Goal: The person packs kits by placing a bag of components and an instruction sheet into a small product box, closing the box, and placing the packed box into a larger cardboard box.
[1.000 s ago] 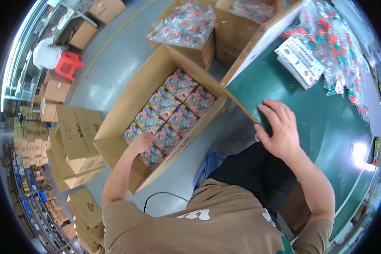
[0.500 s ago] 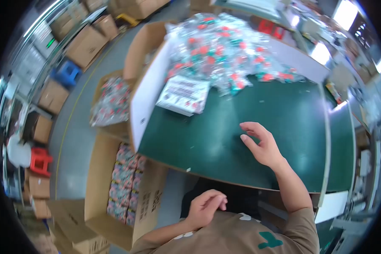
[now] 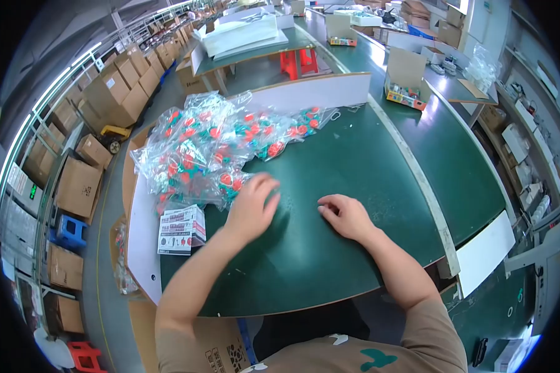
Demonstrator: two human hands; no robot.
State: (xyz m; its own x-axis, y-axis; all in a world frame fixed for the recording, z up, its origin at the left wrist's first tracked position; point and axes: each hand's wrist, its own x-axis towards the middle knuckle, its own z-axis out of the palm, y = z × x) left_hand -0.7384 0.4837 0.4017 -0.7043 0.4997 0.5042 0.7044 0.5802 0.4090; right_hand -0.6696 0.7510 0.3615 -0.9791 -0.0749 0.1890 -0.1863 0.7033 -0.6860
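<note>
My left hand (image 3: 251, 208) is over the green tabletop (image 3: 305, 248), right beside the heap of clear plastic bags (image 3: 196, 146) with red and green pieces inside. Its fingers are apart and bent, and nothing shows between them. Just left of that wrist lies a stack of printed white leaflets (image 3: 182, 230), against the low white board. My right hand (image 3: 347, 216) rests on or just above the middle of the tabletop. Its fingers are curled with the thumb near them, and no object shows in it.
A white board (image 3: 317, 92) edges the table at the back. On the right runs a belt (image 3: 442, 161) with an open carton (image 3: 406, 78). Brown cartons (image 3: 78, 186) and a blue stool (image 3: 71, 230) stand left. Below is an open carton (image 3: 221, 348).
The view has swung right, from the packed carton to the tabletop. My left hand has left the carton, passed near my body and moved forward to the bags. My right hand stays over the table.
</note>
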